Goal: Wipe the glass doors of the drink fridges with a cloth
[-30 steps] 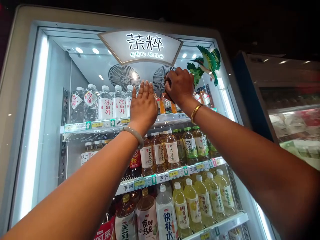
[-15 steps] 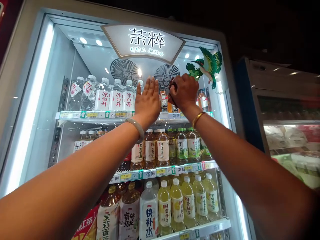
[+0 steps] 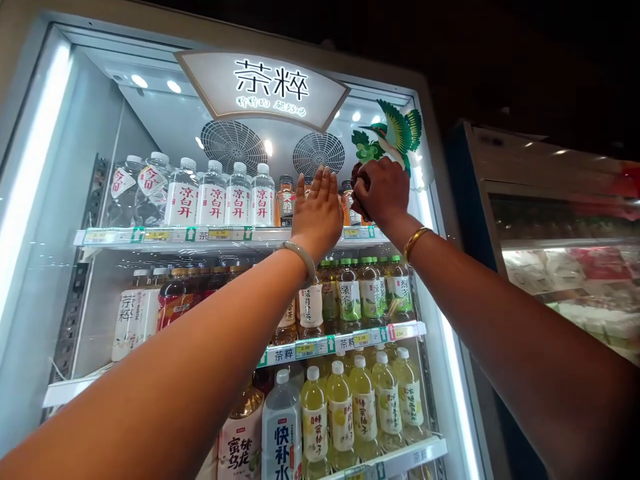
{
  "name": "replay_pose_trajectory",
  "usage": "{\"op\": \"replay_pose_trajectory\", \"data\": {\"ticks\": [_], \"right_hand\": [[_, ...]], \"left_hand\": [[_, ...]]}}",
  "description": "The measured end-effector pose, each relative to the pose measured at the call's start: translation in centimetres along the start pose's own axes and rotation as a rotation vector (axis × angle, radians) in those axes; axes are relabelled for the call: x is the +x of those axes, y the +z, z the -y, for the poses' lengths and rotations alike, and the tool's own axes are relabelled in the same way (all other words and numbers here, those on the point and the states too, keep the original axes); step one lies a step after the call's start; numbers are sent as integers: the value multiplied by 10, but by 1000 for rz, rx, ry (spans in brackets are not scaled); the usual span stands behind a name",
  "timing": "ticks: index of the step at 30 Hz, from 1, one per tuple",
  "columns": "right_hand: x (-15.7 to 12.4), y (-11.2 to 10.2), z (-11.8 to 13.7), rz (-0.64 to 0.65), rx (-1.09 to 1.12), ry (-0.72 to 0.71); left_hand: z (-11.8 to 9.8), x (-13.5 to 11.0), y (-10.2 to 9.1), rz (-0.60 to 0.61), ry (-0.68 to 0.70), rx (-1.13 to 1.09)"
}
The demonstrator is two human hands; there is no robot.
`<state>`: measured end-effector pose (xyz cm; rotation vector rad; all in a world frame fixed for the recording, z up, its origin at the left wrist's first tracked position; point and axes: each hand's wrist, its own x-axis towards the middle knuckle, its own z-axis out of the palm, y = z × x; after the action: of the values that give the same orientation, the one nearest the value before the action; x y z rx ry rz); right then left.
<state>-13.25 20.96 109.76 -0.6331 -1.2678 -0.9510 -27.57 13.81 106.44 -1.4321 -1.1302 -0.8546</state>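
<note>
My left hand (image 3: 320,210) is raised flat with its fingers stretched upward, palm toward the glass front of a lit drinks fridge (image 3: 434,200). A pale bangle (image 3: 301,259) circles its wrist. To its right, my right hand (image 3: 384,193) is closed with curled fingers, close to the glass; what they hold, if anything, is hidden. A gold bracelet (image 3: 413,241) sits on that wrist. Dark shapes beside the curled fingers look like a reflection. Behind the hands, orange-brown bottles (image 3: 287,200) stand on the upper shelf. A kingfisher decoration (image 3: 395,137) is just above my right hand.
A lit fan-shaped sign (image 3: 270,90) spans the fridge top. Clear water bottles (image 3: 213,197) line the upper left shelf. Green tea bottles (image 3: 373,290) and yellow drink bottles (image 3: 341,407) fill lower shelves. Another chiller (image 3: 555,200) stands at the right.
The view has shifted, so the fridge appears further left. Both hands sit slightly further right and lower in view, and more of the lower left shelves shows. Their poses look the same.
</note>
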Motion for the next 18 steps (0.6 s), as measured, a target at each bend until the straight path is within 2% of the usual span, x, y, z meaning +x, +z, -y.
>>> {"op": "replay_pose_trajectory", "data": {"ticks": [2,4,6,8,9,11,14,16,18], "right_hand": [[-9,0,10,-20,25,-25],[-26,-4,9,7,48,-150],[-40,-10,-5,62,53,-257],[-43,-13,-26,102,50,-294],[-39,-12,-34,102,42,-273],[-26,-7,-40,64,6,-127],[-11,3,-25,-2,-54,111],[-15,4,-15,2,-58,114],[-30,-3,-20,35,-35,14]], "left_hand": [[1,0,3,-20,-3,-1],[2,-2,4,-33,-14,-1],[2,-5,4,-33,-14,-7],[0,-6,4,-21,-21,-16],[-2,-5,4,-14,-40,-23],[-10,-1,5,6,-112,-38],[-28,7,9,41,-205,-51],[-41,10,14,51,-192,-57],[-55,8,20,57,-143,-67]]}}
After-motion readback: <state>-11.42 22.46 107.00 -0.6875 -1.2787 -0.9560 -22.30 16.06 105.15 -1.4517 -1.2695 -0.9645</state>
